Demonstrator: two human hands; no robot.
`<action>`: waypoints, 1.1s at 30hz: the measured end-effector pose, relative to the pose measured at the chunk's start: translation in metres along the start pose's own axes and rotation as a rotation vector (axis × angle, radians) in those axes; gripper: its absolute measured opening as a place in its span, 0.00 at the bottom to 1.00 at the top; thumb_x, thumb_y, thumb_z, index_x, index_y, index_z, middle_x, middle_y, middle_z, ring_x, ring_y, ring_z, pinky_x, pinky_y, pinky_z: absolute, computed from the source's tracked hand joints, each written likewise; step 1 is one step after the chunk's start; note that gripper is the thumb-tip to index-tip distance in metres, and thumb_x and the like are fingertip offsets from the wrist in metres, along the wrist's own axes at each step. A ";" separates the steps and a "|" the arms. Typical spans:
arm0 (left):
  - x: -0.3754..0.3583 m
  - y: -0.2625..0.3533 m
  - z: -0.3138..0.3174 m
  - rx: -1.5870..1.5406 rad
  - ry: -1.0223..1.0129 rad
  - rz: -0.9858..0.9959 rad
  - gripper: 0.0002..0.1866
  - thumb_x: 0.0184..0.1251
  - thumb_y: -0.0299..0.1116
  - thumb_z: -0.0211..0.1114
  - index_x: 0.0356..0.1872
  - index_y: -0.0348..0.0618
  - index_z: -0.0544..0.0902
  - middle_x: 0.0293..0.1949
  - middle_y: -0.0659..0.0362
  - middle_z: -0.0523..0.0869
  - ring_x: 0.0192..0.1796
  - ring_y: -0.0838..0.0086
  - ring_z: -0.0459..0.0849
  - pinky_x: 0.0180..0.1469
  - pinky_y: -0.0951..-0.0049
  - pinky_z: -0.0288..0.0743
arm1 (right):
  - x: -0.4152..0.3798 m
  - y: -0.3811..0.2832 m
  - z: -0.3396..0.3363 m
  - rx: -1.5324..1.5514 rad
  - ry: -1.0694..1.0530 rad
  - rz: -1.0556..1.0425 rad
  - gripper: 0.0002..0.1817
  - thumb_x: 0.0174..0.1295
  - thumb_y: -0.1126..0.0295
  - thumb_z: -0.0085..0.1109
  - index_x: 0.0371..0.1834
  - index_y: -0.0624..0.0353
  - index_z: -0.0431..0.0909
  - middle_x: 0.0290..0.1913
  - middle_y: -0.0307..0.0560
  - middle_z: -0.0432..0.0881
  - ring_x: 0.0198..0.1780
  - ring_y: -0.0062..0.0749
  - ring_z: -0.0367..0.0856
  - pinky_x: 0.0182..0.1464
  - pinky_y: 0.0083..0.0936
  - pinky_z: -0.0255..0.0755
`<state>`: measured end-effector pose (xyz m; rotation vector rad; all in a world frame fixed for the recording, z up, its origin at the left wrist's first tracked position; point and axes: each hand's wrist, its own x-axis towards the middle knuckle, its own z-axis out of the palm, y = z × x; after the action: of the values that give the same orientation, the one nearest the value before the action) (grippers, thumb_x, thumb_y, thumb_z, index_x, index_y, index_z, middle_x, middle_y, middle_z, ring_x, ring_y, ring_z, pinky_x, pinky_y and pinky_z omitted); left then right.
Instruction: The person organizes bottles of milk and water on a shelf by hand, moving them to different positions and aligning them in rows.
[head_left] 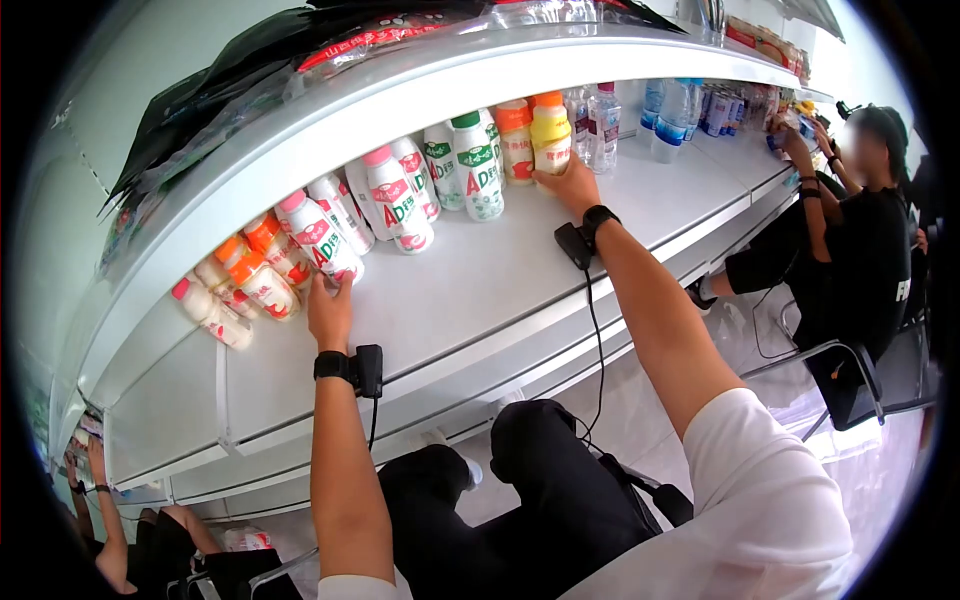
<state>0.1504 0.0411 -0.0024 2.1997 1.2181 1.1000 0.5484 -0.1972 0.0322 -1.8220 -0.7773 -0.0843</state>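
My left hand (330, 308) has its fingers closed round the lower end of a white, pink-capped drink bottle marked AD (316, 238). Further right, my right hand (570, 186) grips the base of a yellow drink bottle (550, 137) with an orange cap; its fingers are partly hidden behind it. Between the hands stand more pink-capped bottles (398, 205) and green-capped AD bottles (478, 172). An orange-capped bottle (515, 142) is just left of the yellow one. Beside my left hand are orange-capped bottles (265, 285) and a small pink-capped bottle (212, 315).
The bottles stand on a white shelf (450, 300) under an upper shelf edge (420, 85). Clear water bottles (603, 130) and blue-labelled bottles (675, 115) are at the right. A co-worker in black (865, 230) sits there. Cables (597, 350) hang from my wrist devices.
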 end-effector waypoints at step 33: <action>0.000 -0.002 0.001 -0.056 0.036 0.062 0.26 0.61 0.52 0.70 0.50 0.41 0.83 0.47 0.52 0.88 0.51 0.58 0.86 0.53 0.60 0.76 | -0.003 0.008 0.008 -0.456 0.036 0.051 0.44 0.48 0.45 0.76 0.61 0.65 0.70 0.59 0.58 0.76 0.63 0.56 0.70 0.67 0.41 0.67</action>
<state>0.1498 0.0421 -0.0043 2.1977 1.1277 1.1886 0.5480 -0.1935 0.0209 -2.2624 -0.7255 -0.2801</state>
